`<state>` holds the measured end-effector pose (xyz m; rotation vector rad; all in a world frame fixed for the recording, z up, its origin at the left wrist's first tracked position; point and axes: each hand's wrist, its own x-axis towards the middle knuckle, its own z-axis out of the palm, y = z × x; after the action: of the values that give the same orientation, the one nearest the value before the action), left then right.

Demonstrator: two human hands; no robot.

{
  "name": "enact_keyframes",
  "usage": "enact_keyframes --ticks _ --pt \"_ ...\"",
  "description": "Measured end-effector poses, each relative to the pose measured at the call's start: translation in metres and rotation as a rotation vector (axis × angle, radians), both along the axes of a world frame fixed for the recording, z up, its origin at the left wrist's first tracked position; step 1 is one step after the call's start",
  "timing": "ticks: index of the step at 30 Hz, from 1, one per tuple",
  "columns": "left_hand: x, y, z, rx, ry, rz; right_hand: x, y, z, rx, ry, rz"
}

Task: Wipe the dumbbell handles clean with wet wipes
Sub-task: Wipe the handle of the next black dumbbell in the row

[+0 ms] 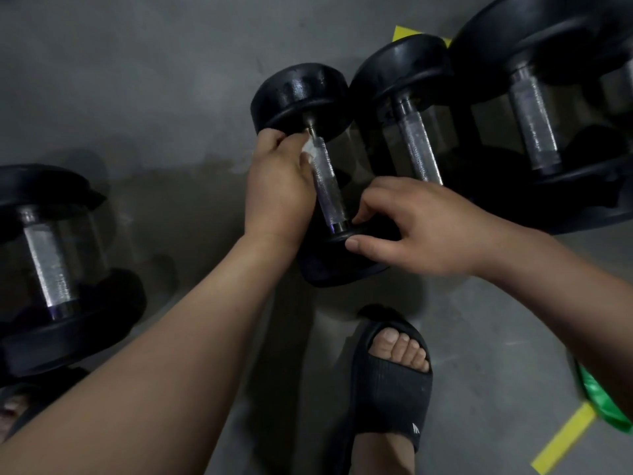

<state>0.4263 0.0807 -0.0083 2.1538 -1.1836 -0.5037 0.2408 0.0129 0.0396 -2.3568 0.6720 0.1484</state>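
Note:
A black dumbbell [301,94] lies on the grey floor in the middle, its knurled metal handle [329,186] running from upper left to lower right. My left hand [279,186] curls round the upper part of the handle and holds a white wet wipe [310,149] against it; most of the wipe is hidden by the fingers. My right hand [411,224] grips the rim of the dumbbell's near weight head [342,265] with thumb and fingers.
Two more black dumbbells [407,97] [534,97] lie to the right, another dumbbell [51,262] at the left. My foot in a black sandal [390,382] stands just below the near head. A green object [603,402] and yellow floor tape [565,440] are at lower right.

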Motion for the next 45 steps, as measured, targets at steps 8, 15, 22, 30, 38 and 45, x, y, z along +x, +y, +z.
enact_keyframes --ticks 8,15,22,30,38,45 --pt "-0.002 -0.016 -0.003 -0.007 -0.100 -0.056 0.000 0.000 0.000 -0.030 0.020 0.007" --pt "-0.005 -0.005 -0.012 -0.052 0.168 0.168 0.000 0.000 -0.001 -0.031 0.022 0.002" --pt "-0.008 -0.010 -0.006 -0.117 0.351 0.193 0.002 0.003 -0.001 -0.062 0.022 -0.002" --pt "0.008 0.029 -0.014 -0.132 0.215 -0.204 0.001 0.005 0.002 0.000 0.026 -0.005" --pt "0.017 0.017 -0.014 -0.122 0.174 -0.185 0.021 0.034 -0.011 -0.325 0.049 -0.262" --pt "0.013 0.040 -0.015 -0.046 0.236 -0.360 0.026 0.045 -0.023 -0.442 0.043 -0.350"
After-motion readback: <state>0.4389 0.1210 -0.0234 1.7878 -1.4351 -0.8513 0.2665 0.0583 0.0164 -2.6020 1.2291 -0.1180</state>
